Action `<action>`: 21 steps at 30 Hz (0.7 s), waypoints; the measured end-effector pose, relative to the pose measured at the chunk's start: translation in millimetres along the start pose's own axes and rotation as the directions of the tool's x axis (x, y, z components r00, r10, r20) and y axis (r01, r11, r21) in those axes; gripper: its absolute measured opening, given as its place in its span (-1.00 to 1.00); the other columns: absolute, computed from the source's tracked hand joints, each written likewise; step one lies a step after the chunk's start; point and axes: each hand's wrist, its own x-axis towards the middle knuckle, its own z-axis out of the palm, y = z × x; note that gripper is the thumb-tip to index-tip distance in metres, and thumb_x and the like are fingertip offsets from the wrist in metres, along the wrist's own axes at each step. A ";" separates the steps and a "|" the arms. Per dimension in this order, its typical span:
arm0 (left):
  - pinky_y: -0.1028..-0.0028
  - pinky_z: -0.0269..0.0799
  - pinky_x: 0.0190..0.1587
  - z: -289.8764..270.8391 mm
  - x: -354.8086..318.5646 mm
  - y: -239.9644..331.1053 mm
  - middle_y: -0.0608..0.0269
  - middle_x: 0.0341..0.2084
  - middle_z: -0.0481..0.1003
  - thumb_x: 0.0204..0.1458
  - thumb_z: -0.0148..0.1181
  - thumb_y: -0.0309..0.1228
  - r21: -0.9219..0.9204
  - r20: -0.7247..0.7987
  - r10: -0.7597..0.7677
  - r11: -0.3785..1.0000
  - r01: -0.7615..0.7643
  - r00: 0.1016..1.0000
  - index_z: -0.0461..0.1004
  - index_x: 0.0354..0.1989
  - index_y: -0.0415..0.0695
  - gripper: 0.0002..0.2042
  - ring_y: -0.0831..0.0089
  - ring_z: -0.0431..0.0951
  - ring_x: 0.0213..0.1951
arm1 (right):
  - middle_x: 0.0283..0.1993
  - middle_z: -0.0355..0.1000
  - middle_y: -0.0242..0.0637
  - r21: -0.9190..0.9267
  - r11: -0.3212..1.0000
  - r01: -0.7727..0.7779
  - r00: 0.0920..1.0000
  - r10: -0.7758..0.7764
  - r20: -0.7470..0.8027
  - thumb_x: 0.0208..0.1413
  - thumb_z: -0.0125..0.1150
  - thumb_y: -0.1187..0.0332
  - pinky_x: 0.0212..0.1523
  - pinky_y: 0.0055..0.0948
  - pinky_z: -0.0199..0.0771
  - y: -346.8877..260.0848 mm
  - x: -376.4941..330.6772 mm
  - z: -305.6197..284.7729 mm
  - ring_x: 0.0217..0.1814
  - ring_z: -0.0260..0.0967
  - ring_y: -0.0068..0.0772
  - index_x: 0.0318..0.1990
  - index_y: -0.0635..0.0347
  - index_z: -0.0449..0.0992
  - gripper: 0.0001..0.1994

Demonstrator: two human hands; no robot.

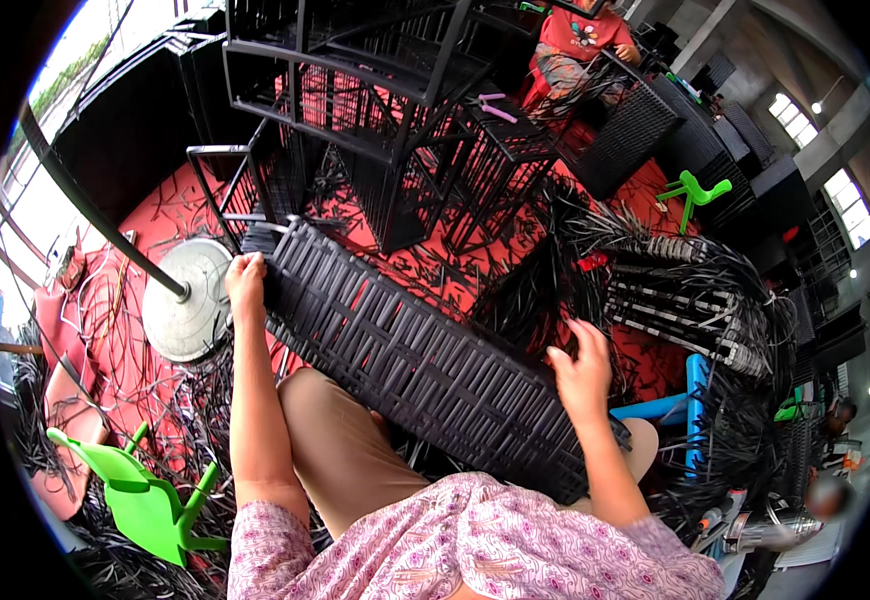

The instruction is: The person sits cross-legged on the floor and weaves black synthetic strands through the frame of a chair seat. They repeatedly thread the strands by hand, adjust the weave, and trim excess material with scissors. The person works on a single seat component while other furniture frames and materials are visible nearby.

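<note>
Long rectangular panel of woven flat black plastic strips (405,340), ribbed weave with narrow slits, slanting across the person's lap, left end farther out, right end near the body. Left hand (246,285) curled closed, gripping the panel's left end. Right hand (582,370) open, fingers spread and bent, at the panel's right end; cannot tell if it touches.

Patterned pink-purple shirt (455,540), plain tan trousers (340,440). Flat round grey base (187,318) with dark curved pole, left of the panel. Smooth bright-green plastic chair (150,510), lower left. Blue bar-shaped frame (695,410), right. Black slatted open frames (355,110) stacked beyond; pink-handled tool (496,107) lying on one. Co-worker in red top (577,38) with flower print seated at top.

Panel's far long edge faces red floor (435,265) littered with loose strips; some room there before the frames. Right end tighter: tangled black strip heap (725,300) and blue frame near. Left hand just beside the round base.
</note>
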 end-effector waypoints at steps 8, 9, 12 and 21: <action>0.63 0.16 -0.41 -10.4 18.6 -18.8 0.55 -0.57 0.37 0.18 0.21 -0.43 -0.001 0.013 -0.042 0.999 0.042 0.999 0.54 -0.34 -0.09 -0.94 0.72 0.27 -0.51 | 0.16 0.40 0.10 -0.140 0.916 -0.376 0.925 0.362 -0.115 0.22 0.19 0.18 0.28 -0.07 0.29 114.2 -106.2 -65.6 0.24 0.33 0.13 0.10 0.36 0.47 -0.56; 0.63 0.14 -0.41 -13.3 20.5 -23.8 0.56 -0.57 0.36 0.17 0.20 -0.45 -0.052 -0.012 -0.050 0.997 0.050 0.999 0.53 -0.35 -0.09 -0.94 0.72 0.26 -0.51 | 0.15 0.41 0.10 -0.106 0.896 -0.430 0.902 0.422 -0.096 0.25 0.15 0.14 0.27 -0.07 0.29 114.4 -110.5 -66.1 0.23 0.33 0.13 0.09 0.37 0.48 -0.55; 0.61 0.12 -0.40 -16.3 27.0 -25.9 0.56 -0.59 0.33 0.16 0.18 -0.49 -0.091 -0.009 -0.078 0.993 0.077 0.997 0.52 -0.37 -0.08 -0.94 0.70 0.24 -0.51 | 0.08 0.45 0.06 -0.037 0.882 -0.470 0.880 0.465 -0.097 0.33 -0.01 0.07 0.24 -0.08 0.31 117.4 -118.5 -57.9 0.18 0.37 0.11 0.04 0.35 0.51 -0.54; 0.62 0.33 -0.32 -34.5 57.8 -53.4 0.48 -0.44 0.46 0.14 0.27 -0.48 -0.114 -0.020 -0.134 0.985 0.131 0.991 0.47 -0.27 -0.06 -0.92 0.66 0.40 -0.41 | -0.05 0.50 -0.06 0.032 0.938 -0.345 0.908 0.342 -0.243 0.33 0.02 0.21 0.13 -0.13 0.39 114.2 -119.9 -45.9 0.05 0.43 0.02 -0.07 0.30 0.56 -0.68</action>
